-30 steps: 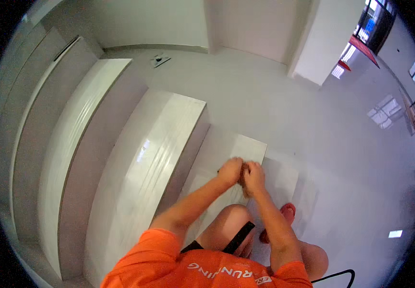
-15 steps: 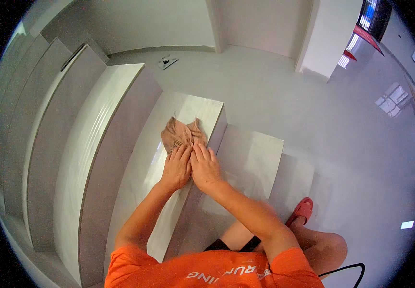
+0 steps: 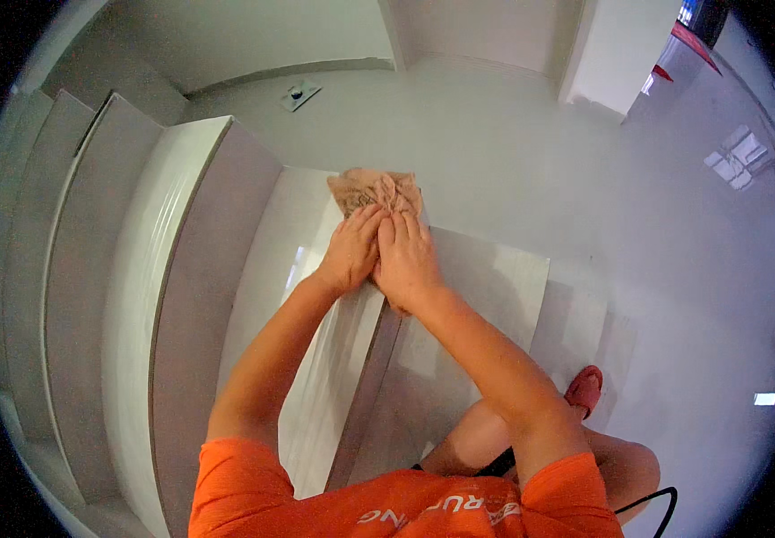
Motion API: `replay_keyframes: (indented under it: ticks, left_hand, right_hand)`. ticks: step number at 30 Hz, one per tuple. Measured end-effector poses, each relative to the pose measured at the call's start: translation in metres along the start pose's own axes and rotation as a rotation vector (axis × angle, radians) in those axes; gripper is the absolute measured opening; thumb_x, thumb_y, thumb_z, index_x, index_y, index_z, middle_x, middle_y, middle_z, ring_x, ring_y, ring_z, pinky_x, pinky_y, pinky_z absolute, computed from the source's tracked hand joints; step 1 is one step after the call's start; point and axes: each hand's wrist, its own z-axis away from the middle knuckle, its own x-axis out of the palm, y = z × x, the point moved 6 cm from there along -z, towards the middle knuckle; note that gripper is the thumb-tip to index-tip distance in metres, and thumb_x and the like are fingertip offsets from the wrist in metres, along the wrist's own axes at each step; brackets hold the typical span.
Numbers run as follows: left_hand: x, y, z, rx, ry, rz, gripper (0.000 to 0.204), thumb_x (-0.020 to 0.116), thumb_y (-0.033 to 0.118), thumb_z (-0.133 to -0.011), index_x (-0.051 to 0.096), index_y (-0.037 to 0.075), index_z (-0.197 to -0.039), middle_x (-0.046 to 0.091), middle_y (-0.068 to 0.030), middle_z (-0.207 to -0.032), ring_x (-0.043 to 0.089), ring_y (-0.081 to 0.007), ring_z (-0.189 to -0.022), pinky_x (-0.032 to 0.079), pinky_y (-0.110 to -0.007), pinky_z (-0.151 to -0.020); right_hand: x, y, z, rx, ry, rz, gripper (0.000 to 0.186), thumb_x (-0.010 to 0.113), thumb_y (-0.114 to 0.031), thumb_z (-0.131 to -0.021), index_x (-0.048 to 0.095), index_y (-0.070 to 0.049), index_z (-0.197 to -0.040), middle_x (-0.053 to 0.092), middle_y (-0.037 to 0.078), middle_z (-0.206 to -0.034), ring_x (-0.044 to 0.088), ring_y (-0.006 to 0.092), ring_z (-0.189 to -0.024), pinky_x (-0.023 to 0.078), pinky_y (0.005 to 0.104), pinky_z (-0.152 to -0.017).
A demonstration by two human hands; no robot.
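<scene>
A crumpled brown cloth (image 3: 376, 186) lies at the far end of a pale stone stair tread (image 3: 269, 247), bunched over its corner and front edge. My left hand (image 3: 347, 254) presses down on the cloth's near side, fingers together and pointing away from me. Right beside it and touching it, my right hand (image 3: 408, 263) grips the same cloth by the tread's front edge. A bit of the cloth shows below the right hand. The fingertips are partly sunk in its folds, and the palms' undersides are hidden.
Higher steps (image 3: 194, 170) rise on the left. A lower step (image 3: 486, 269) lies to the right, above the grey floor (image 3: 656, 242). A small square floor fitting (image 3: 299, 95) sits near the far wall. My foot in a red slipper (image 3: 584, 392) is at lower right.
Both hands have pushed the cloth forward and slightly right along the tread to its far end. The cloth is now more bunched, and my arms reach out further.
</scene>
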Motion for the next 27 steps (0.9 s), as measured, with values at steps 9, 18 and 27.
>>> replay_keyframes:
  ticks: [9, 18, 27]
  left_hand:
    - [0.013, -0.042, -0.072, -0.056, 0.044, 0.05, 0.038, 0.049, 0.016, -0.087, 0.053, 0.003, -0.122, 0.05, -0.0183, -0.13, 0.047, -0.0351, -0.118, 0.037, -0.041, -0.101]
    - [-0.002, 0.009, 0.021, -0.054, 0.216, -0.012, 0.037, 0.044, 0.019, -0.088, 0.054, 0.002, -0.119, 0.052, -0.0153, -0.126, 0.045, -0.0317, -0.12, 0.036, -0.044, -0.098]
    - [-0.007, 0.026, 0.105, -0.089, -0.083, -0.102, 0.044, 0.048, 0.017, -0.085, 0.047, 0.003, -0.127, 0.045, -0.0144, -0.132, 0.039, -0.0336, -0.125, 0.032, -0.046, -0.1]
  right_hand:
    - [0.018, 0.038, -0.051, 0.144, -0.055, -0.078, 0.043, 0.052, -0.016, -0.079, 0.049, 0.004, -0.117, 0.052, 0.019, -0.122, 0.046, 0.0323, -0.118, 0.032, 0.0432, -0.101]
    - [0.002, -0.002, 0.016, -0.029, -0.162, 0.004, 0.045, 0.052, -0.019, -0.081, 0.048, 0.004, -0.12, 0.044, 0.023, -0.133, 0.036, 0.0344, -0.128, 0.024, 0.046, -0.108]
    - [0.012, -0.061, 0.077, -0.139, -0.244, -0.052, 0.043, 0.052, -0.019, -0.079, 0.05, 0.008, -0.113, 0.046, 0.032, -0.126, 0.041, 0.0438, -0.121, 0.029, 0.0485, -0.103]
